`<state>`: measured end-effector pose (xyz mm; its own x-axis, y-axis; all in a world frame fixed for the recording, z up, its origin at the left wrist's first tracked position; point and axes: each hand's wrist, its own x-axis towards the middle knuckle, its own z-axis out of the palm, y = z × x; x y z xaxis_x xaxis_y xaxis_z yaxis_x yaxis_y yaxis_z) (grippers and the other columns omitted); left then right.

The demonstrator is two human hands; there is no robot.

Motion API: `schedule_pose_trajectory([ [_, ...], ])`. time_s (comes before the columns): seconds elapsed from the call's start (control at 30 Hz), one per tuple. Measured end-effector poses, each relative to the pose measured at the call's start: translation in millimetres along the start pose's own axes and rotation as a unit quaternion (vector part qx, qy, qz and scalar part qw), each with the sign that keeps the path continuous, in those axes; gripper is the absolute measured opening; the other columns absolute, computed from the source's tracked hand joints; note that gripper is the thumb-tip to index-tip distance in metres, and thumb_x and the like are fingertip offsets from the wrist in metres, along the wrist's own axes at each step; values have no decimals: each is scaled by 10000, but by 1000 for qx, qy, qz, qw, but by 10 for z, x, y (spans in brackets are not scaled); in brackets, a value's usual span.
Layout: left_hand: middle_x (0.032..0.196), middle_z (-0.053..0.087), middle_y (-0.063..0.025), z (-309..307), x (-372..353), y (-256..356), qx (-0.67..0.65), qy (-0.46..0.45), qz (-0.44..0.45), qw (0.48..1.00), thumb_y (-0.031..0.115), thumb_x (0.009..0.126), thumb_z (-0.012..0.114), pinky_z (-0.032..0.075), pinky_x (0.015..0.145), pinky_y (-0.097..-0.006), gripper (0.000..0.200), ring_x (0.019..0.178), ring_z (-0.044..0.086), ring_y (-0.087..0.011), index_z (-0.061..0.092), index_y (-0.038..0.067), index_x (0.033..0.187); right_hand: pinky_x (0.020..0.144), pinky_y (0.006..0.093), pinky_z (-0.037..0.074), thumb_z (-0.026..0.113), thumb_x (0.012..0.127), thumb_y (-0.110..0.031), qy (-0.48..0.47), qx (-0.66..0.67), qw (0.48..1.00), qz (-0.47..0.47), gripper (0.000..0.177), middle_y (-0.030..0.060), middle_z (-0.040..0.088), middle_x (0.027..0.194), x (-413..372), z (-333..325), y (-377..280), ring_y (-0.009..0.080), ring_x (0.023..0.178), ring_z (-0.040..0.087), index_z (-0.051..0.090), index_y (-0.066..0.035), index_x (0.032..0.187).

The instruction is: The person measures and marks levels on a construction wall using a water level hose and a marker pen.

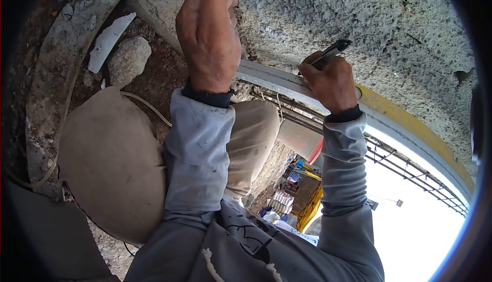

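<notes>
My right hand (330, 85) is closed around a black pen (333, 51), whose dark end points up and right. The pen's lower end is at the edge of a long grey and yellow bar (389, 113) that lies along the rough concrete surface (328, 10). To the left, my left hand (210, 36) is raised in front of the concrete with its fingers curled together. What those fingers hold, if anything, is hidden. The near end of the bar passes close beside my left wrist.
Broken concrete pieces (128, 61) and a pale shard (110, 41) lie on soil at the left. My bent knee (113, 164) is below them. Steel reinforcing bars (410, 172) run beneath the long bar. Stacked goods (281, 202) and a yellow frame (310, 205) show farther off.
</notes>
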<state>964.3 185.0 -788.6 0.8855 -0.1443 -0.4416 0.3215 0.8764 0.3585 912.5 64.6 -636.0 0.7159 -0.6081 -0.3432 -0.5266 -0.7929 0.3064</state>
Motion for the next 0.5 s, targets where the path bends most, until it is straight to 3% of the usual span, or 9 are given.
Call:
schedule_pose_trajectory([
  [0.4, 677, 442, 11, -26, 18, -33, 4, 9, -8, 1000, 237, 839, 497, 267, 461, -191, 187, 537, 344, -56, 535, 55, 814, 658, 403, 512, 655, 720, -197, 6, 8, 1000, -7, 222, 224, 638, 676, -8, 8, 15, 351, 670, 657, 701, 7, 796],
  [0.47, 679, 444, 12, -13, 26, -29, 4, 10, -10, 1000, 235, 839, 497, 268, 461, -190, 185, 538, 344, -55, 534, 55, 814, 527, 299, 445, 636, 771, -178, 0, 6, 1000, -30, 199, 78, 604, 575, -5, 26, 62, 137, 526, 564, 672, 18, 774],
  [0.5, 675, 440, 13, 5, 29, -23, 9, 39, -29, 999, 238, 838, 498, 265, 460, -189, 188, 537, 343, -55, 534, 55, 814, 527, 299, 445, 636, 771, -178, 0, 5, 1000, -30, 199, 78, 604, 575, -9, 23, 57, 137, 526, 564, 672, 18, 774],
])
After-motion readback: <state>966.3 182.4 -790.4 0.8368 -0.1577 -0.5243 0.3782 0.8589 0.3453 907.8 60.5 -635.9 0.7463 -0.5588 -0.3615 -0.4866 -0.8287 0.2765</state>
